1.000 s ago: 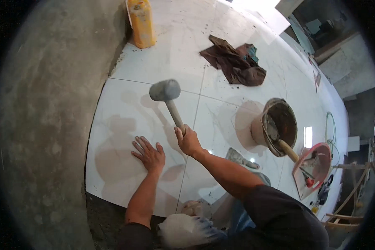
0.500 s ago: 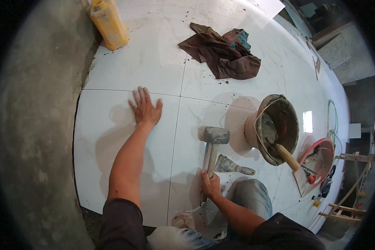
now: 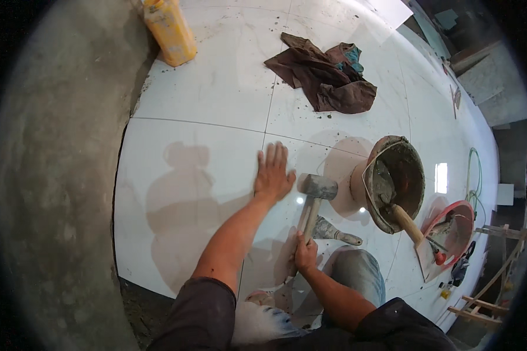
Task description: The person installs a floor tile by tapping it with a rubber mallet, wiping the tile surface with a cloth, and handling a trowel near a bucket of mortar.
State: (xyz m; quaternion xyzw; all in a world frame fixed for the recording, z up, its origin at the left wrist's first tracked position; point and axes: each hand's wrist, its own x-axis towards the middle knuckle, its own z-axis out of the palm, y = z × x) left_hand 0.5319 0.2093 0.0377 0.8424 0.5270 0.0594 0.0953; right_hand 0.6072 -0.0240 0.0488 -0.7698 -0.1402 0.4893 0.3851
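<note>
My left hand [image 3: 271,176] lies flat with its fingers stretched out, across the joint between two large white floor tiles [image 3: 175,169]. My right hand [image 3: 305,255] is wrapped round the wooden handle of a rubber mallet [image 3: 320,186], whose dark grey head is raised toward the far side, right of my left hand. Just right of the handle, a putty knife [image 3: 334,232] crusted with mortar rests on the tiles. Beyond it stands a bucket [image 3: 359,181] with wet mortar inside and a wooden-handled tool [image 3: 406,222] leaning out over its rim.
A dirty yellow jerrycan [image 3: 171,35] stands at the far left by the grey concrete wall [image 3: 58,175]. A crumpled brown cloth [image 3: 334,82] lies at the far side. On the right are a red basin [image 3: 473,217], a green hose [image 3: 470,175] and a wooden frame [image 3: 480,310].
My left hand has slid rightward and slightly nearer, from the left tile to the joint. The mallet stays in my right hand. The whole view has shifted a little.
</note>
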